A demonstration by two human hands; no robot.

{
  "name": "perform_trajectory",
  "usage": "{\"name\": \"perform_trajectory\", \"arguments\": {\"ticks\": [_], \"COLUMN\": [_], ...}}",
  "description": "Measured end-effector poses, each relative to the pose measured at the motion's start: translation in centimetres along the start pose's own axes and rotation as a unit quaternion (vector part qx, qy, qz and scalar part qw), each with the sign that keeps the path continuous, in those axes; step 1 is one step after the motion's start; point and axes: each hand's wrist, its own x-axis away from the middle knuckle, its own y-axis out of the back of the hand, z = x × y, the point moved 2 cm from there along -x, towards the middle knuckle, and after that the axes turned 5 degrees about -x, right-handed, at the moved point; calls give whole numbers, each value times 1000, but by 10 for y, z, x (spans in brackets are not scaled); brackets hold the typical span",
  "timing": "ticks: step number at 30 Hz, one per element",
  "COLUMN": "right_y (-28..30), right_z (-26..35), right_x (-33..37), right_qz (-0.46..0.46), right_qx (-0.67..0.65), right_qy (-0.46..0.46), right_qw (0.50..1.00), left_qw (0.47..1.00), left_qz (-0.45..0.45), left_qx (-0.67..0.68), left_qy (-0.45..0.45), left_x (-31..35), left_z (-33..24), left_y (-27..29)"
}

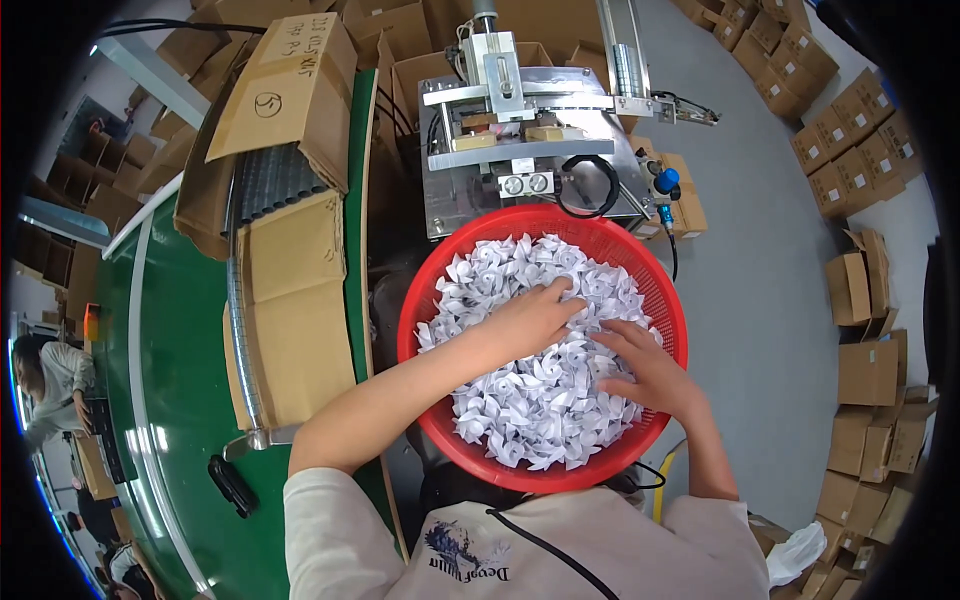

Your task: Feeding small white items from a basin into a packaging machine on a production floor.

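Note:
A round red plastic basket (pixel 412 318) sits in front of my body, filled with many small white pinwheel-shaped pieces (pixel 530 395). My left hand (pixel 538 318) rests on the heap near its middle, fingers bent but apart, touching the pieces. On the right side of the same heap lies my right hand (pixel 648 372), its thumb and fingers spread over the pieces. I see nothing gripped in either hand, though some fingertips are partly hidden among the pieces.
Just beyond the basket stands a metal bench machine (pixel 520 155) with a blue-capped fitting. To the left, a green table (pixel 175 330) carries an open cardboard box (pixel 285 95) of dark tubes and a black-handled tool (pixel 232 486). Stacked cartons (pixel 868 375) line the right. People work at far left.

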Motion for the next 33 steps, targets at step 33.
{"name": "perform_trajectory", "arguments": {"ticks": [33], "right_y": [-8], "right_z": [-4], "right_x": [-11], "right_qz": [-115], "right_qx": [-72], "right_qy": [-89], "right_qw": [987], "left_qw": [903], "left_qz": [-327], "left_qx": [-273], "left_qy": [47], "left_x": [-40], "left_z": [48], "left_y": [189]}}
